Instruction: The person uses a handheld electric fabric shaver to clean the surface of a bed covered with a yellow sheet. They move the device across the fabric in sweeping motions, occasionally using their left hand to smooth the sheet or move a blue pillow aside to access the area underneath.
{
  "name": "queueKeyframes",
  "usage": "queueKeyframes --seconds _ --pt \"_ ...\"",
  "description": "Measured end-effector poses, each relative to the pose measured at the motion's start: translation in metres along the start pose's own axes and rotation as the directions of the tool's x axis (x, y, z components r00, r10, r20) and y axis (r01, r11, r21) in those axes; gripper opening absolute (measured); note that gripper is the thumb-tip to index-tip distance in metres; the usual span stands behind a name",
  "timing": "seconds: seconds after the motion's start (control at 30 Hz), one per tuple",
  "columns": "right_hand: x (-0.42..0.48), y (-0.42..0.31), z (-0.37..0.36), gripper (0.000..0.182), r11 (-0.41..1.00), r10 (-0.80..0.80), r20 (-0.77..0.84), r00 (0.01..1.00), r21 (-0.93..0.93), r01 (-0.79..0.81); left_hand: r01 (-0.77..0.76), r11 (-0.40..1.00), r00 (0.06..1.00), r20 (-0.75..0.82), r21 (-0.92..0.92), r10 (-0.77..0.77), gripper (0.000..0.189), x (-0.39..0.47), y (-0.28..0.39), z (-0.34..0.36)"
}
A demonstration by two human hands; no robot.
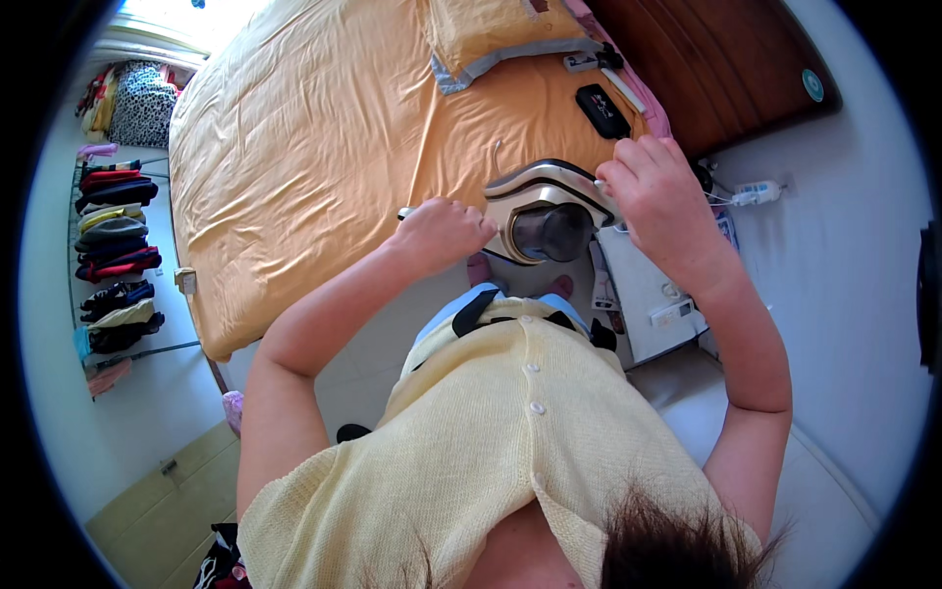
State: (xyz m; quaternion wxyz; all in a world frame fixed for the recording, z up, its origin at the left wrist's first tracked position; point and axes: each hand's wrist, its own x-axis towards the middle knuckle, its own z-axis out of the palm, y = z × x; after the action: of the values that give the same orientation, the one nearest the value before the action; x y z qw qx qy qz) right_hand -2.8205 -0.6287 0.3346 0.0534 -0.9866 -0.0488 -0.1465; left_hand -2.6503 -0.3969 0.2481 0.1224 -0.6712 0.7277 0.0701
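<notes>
Before me at the bed's edge is a handheld mattress vacuum cleaner (504, 213), gold and black, with a dark translucent dust cup (563, 232) facing up. My left hand (445, 234) is closed around its handle, whose pale end sticks out past the knuckles. My right hand (651, 195) is raised over the vacuum's right end, its fingers pinched on a small white object (600, 184). Most of that object is hidden by the fingers, so its kind is unclear. A thin white curved piece (497, 156) shows against the sheet just beyond the vacuum.
An orange fitted sheet (309, 147) covers the bed; a pillow (500, 37) and black case (603, 110) lie near the wooden headboard (706, 59). To the right stands a white bedside cabinet (640, 294) with a remote control (671, 314). Clothes (118, 221) hang at left.
</notes>
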Motion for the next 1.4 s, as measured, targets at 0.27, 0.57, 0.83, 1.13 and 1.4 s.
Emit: queueKeyframes --seconds 0.27,0.57,0.83,1.13,1.4 --pt "-0.002 0.007 -0.003 0.009 0.994 0.000 0.092 0.996 0.105 -0.009 -0.051 0.998 0.997 0.054 0.025 0.049 0.009 0.002 0.002 -0.004" --pt "-0.003 0.024 0.014 0.012 0.979 0.033 0.117 0.993 0.195 -0.055 -0.050 0.994 0.994 0.089 -0.095 0.058 0.011 0.010 0.010 -0.004" --pt "-0.026 0.039 0.015 0.039 0.905 0.410 -0.252 0.876 0.228 -0.358 0.223 0.898 0.963 0.229 -0.380 -0.142 0.024 0.023 -0.003 0.001" --pt "-0.127 -0.080 0.113 0.025 -0.248 0.288 0.766 0.575 0.639 -0.728 0.346 0.476 0.938 0.283 -0.809 -0.202 0.035 0.066 0.044 0.087" --pt "-0.178 -0.144 0.206 0.036 -0.794 0.579 0.810 -0.090 0.536 -0.287 0.584 -0.553 0.749 0.657 -0.594 0.085 0.047 0.131 0.146 0.137"
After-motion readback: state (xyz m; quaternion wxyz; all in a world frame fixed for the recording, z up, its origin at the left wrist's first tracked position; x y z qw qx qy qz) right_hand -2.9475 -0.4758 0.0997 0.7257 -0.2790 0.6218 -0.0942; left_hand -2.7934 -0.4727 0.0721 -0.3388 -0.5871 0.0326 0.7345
